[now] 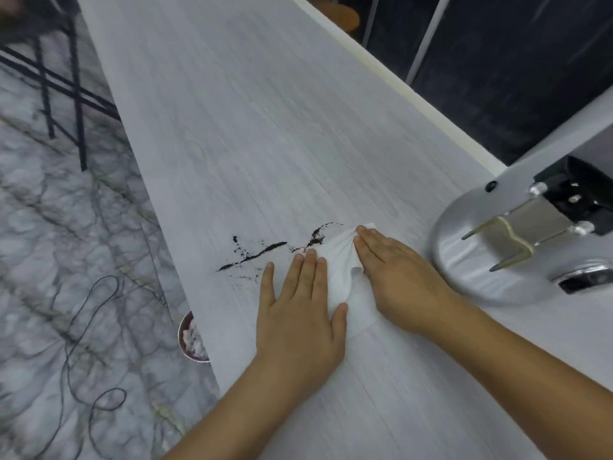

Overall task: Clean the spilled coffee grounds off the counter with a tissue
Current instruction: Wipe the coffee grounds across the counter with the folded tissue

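Both flat, open hands, left hand (298,313) and right hand (394,270), press the tissue (341,270); sweeping leftward could push coffee grounds (265,250) off the counter (265,127) edge.

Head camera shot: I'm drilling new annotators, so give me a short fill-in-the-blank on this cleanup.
1. Both hands press flat on a white ____.
2. The coffee grounds lie beyond the ____ hand's fingertips.
3. The machine's round silver base stands beside the ____ hand.

Missing words: tissue; left; right.
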